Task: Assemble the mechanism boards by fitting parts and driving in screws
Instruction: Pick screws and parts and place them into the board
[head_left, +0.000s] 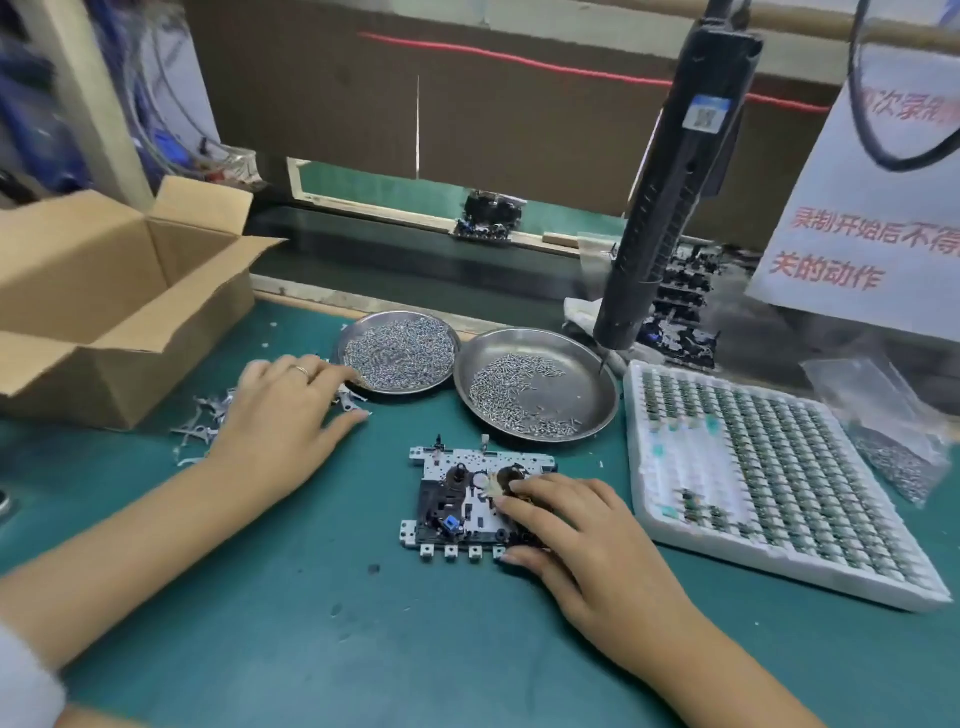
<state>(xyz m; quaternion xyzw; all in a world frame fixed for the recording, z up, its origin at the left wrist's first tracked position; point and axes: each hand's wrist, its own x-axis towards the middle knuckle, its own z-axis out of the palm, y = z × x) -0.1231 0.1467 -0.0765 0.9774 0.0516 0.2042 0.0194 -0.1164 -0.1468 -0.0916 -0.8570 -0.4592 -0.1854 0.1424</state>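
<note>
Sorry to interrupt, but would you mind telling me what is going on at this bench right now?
A person is assembling a mechanism board on the green mat. The right hand rests on the board's right side, fingers on its parts. The left hand reaches over a pile of small metal pieces beside the left screw dish. The electric screwdriver hangs unused above the right screw dish. A tray of small components sits to the right.

You're at a bench w/ a green mat (291, 597). Behind it a brown partition wall (467, 104), w/ a low slot opening (374, 189) onto green beyond. A wooden strip (332, 299) edges the mat's far side. Left bg: pale upright post (88, 93), blurred blue wiring (156, 135). Light even, no window visible.
</note>
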